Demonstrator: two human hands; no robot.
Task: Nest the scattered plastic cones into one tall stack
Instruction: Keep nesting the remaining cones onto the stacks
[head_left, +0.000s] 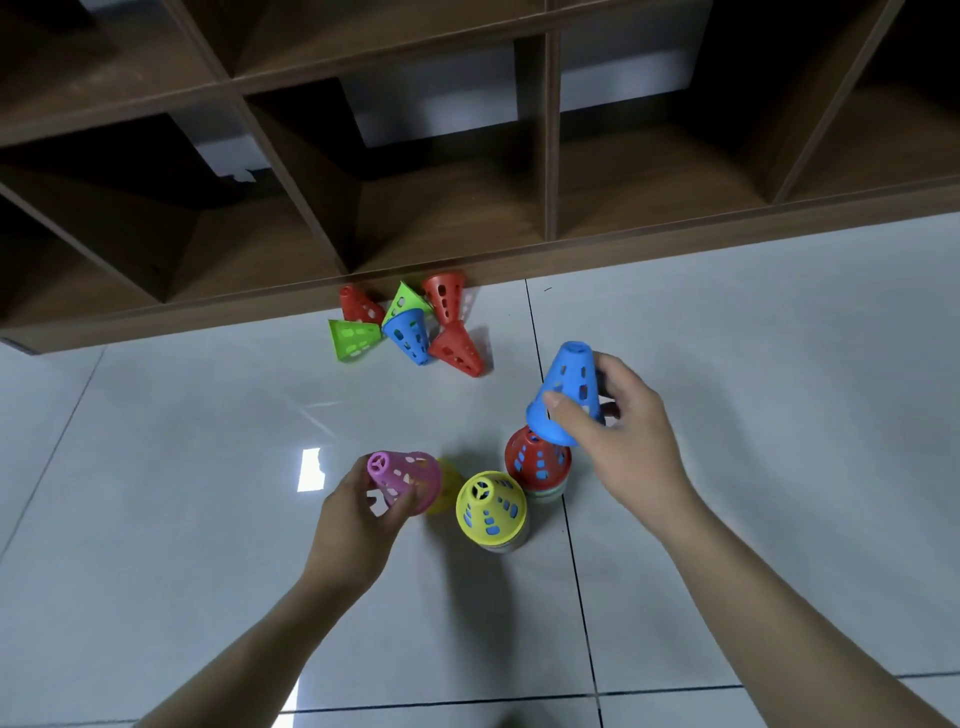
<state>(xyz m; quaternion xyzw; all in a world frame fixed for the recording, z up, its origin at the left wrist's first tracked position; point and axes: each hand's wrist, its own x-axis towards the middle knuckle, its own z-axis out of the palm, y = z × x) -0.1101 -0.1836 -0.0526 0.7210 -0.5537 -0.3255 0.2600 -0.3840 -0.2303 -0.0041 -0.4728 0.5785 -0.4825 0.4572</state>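
Blue cone (566, 392): held by the right hand (623, 431), thumb on its near wall and fingers curled round the far side; narrow end up and tipped toward 11 o'clock, wide rim down.
Key relation: the cone's rim hangs just above and slightly to 1 o'clock of the red-topped stack (537, 460); its long axis leans off the stack's upright axis, so I judge it needs righting and a short drop toward 7 o'clock to nest.
Nearer hand: the right, directly over that stack.
Left hand (358, 514): grips a pink cone (405, 478) lying on its side, closed tip toward 10 o'clock; a yellow cone (449, 486) shows partly behind it.
Second stack: the yellow-topped stack (491, 506) stands upright between the hands, just at 7 o'clock of the red-topped one.
Loose cones: a cluster of green, red and blue cones (410, 327) lies tumbled at 11 o'clock, well apart, against the shelf foot.
Surface: glossy pale tiled floor (208, 519) with dark grout lines and a bright reflection.
Room: dark wooden cubby shelf (467, 156) across 12 o'clock.
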